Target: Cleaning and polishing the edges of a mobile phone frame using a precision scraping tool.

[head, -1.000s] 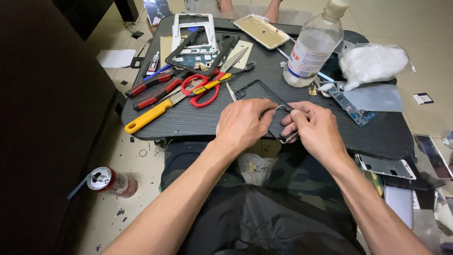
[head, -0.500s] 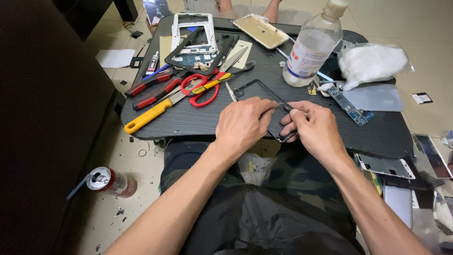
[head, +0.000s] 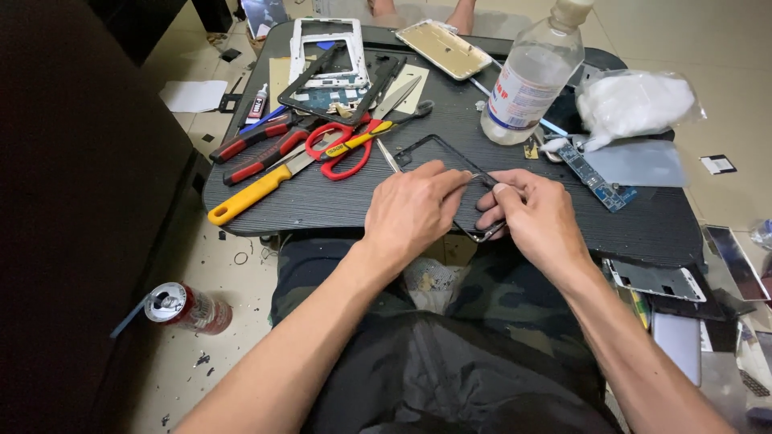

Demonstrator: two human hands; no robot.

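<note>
The thin black phone frame (head: 438, 153) lies flat on the near middle of the desk (head: 322, 205), its long axis running from far left to near right; its near right corner sits between the two hands, the rest stretching away to the far left of them. The left hand (head: 410, 210) covers the frame's near edge, thumb and forefinger pinched on a fine metal tool (head: 481, 178) at the frame's rim; the right hand (head: 535, 213) meets it from the right, fingertips closed on the same corner, a small curved metal piece (head: 489, 233) showing beneath them; both hands touch the frame, the left lying over more of it. Against the frame a second ago the hands sit in nearly the same place, fingers only slightly shifted along the corner.

Just beyond, to the far left, lie red-handled scissors (head: 342, 149), a yellow-handled knife (head: 257, 189) and red-gripped pliers (head: 253, 141); farther off, a white phone frame (head: 301, 48) and a gold back cover (head: 442, 47); to the far right a clear plastic bottle (head: 531, 80), a bag of white wadding (head: 635, 100) and a blue circuit strip (head: 595, 177); a drink can (head: 189, 307) lies on the floor, near left.
</note>
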